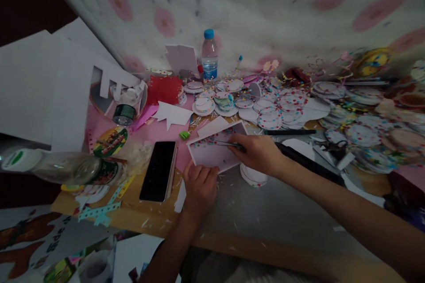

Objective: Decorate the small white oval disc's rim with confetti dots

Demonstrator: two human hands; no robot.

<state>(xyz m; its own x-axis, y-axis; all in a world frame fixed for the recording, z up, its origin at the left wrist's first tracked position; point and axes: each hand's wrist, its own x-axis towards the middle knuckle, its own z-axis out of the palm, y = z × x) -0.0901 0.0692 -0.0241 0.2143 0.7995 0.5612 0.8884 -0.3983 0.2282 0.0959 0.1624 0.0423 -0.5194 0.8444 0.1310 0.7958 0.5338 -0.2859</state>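
A capped water bottle (209, 56) stands behind the paper-holding hands, part full.

A phone (158, 170) is placed on the table (265, 216) left of the card sheet (215, 152), behind which paper discs (270, 108) and a water bottle (209, 56) are positioned.
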